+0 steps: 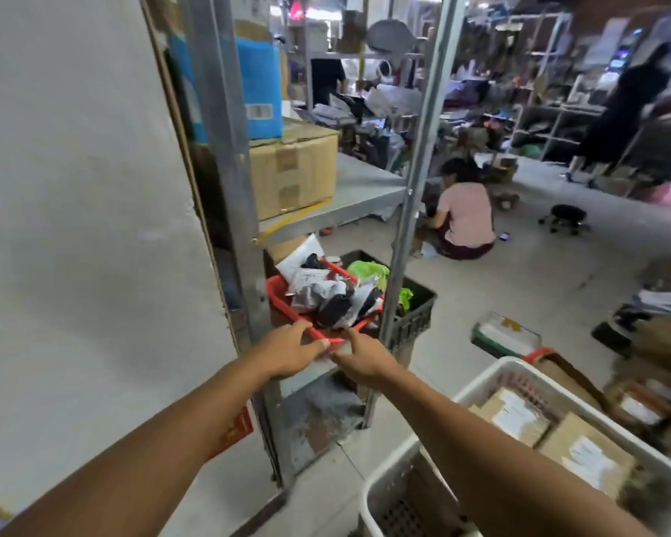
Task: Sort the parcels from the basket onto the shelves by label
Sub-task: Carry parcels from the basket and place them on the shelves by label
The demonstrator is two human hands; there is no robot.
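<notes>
A red basket (276, 300) full of grey, white and black bagged parcels (326, 296) sits on a low level of a metal shelf rack (365, 191). My left hand (291, 350) grips the basket's front rim, fingers over the edge. My right hand (361, 356) holds the same rim just to the right, one digit raised against it. A white plastic basket (477, 385) at the bottom right holds labelled cardboard parcels (516, 416).
A cardboard box (291, 172) and a blue package (256, 91) sit on the shelf above. A black crate (415, 304) with green bags stands behind the rack. A wall (74, 188) closes the left. A person (467, 215) crouches on the floor; a stool (566, 217) and boxes lie around.
</notes>
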